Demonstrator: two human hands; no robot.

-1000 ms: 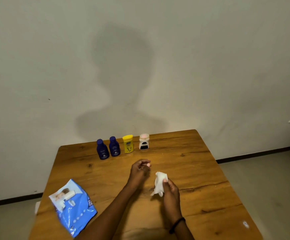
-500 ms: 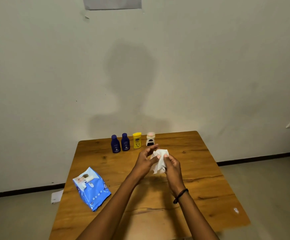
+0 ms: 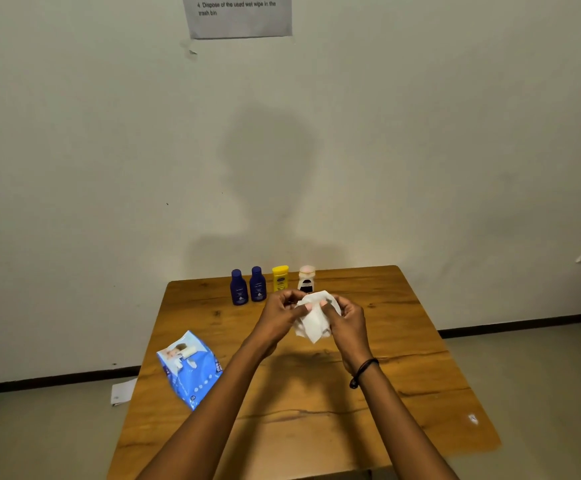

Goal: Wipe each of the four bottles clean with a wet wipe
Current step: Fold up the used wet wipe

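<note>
A row of bottles stands at the table's far edge: two dark blue bottles [image 3: 239, 287] [image 3: 257, 284], a yellow bottle [image 3: 280, 278] and a small white bottle with a pink cap [image 3: 306, 278]. In front of them, above the table, both hands hold a white wet wipe [image 3: 313, 318]. My left hand [image 3: 279, 315] pinches its upper left part. My right hand [image 3: 347, 317] grips its right side. The wipe hangs crumpled between them and hides the white bottle's base.
A blue pack of wet wipes [image 3: 190, 368] lies near the left edge of the wooden table [image 3: 403, 344]. A sheet of paper [image 3: 122, 392] lies on the floor left of the table. A printed notice [image 3: 238, 15] hangs on the wall.
My left hand has joined my right hand on the wipe, and both rose and moved toward the bottles. The view has tilted up, showing more wall.
</note>
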